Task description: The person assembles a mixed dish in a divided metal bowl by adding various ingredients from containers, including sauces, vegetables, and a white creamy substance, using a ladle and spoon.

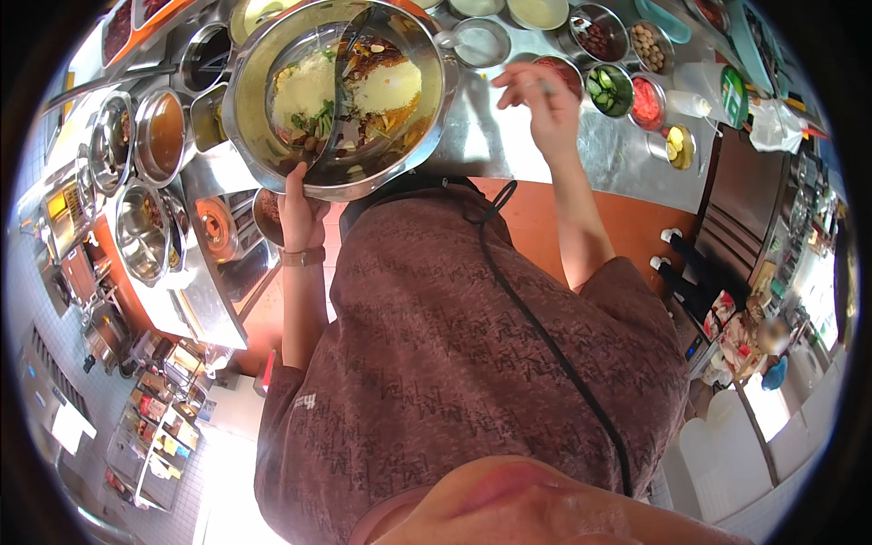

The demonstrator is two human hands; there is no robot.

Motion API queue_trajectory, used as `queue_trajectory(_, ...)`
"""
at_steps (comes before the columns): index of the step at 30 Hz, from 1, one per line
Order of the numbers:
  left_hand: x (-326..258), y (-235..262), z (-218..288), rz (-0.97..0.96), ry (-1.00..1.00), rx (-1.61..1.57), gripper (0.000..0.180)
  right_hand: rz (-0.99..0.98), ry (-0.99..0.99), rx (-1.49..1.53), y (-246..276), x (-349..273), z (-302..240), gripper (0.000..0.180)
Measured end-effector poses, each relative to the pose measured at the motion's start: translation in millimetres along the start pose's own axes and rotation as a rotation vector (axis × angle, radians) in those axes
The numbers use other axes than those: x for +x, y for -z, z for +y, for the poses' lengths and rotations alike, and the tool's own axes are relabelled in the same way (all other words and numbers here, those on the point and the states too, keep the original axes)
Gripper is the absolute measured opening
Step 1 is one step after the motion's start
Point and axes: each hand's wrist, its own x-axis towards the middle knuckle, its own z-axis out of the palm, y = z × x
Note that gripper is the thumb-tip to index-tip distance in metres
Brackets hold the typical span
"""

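My left hand [301,211] grips the near edge of a large steel bowl [438,109], with the thumb up over its rim. Inside lie heaps of pale powder [391,86], dark red and orange seasonings, and chopped green pieces [313,122]. A long dark utensil [340,91] crosses the contents, its far end near the back rim; its kind is unclear. To the right of the bowl, my right hand [545,104] hovers over the steel counter, fingers apart and holding nothing. Just behind it, a small bowl of red stuff [568,74] is partly covered.
Small bowls of cucumber slices [607,91], red pieces [647,100] and yellow slices [678,143] stand at right. A steel bowl of white stuff [481,44] sits behind. Pots, including one of brown liquid [162,136], crowd the left. Another person [718,295] is at far right.
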Motion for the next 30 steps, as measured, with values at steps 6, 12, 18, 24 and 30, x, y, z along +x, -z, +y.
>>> queue_trajectory(6, -8, -17, 8, -0.054, 0.018, 0.042, 0.030, 0.188, -0.142, -0.279, 3, 15, 45, 0.025)
queue_trajectory(12, -2, -9, 6, -0.033, 0.034, 0.065, 0.044, 0.355, -0.392, -0.178, 1, 41, 136, 0.028)
queue_trajectory(18, -6, -5, 3, -0.005, 0.023, 0.082, 0.045, 0.356, -0.417, -0.133, -1, 49, 154, 0.028)
queue_trajectory(24, -5, -9, 2, 0.047, 0.041, 0.057, 0.040, 0.371, -0.424, -0.104, 7, 41, 136, 0.026)
queue_trajectory(30, -5, -12, 1, 0.018, 0.052, 0.044, 0.032, 0.396, -0.434, 0.002, 18, 22, 120, 0.027)
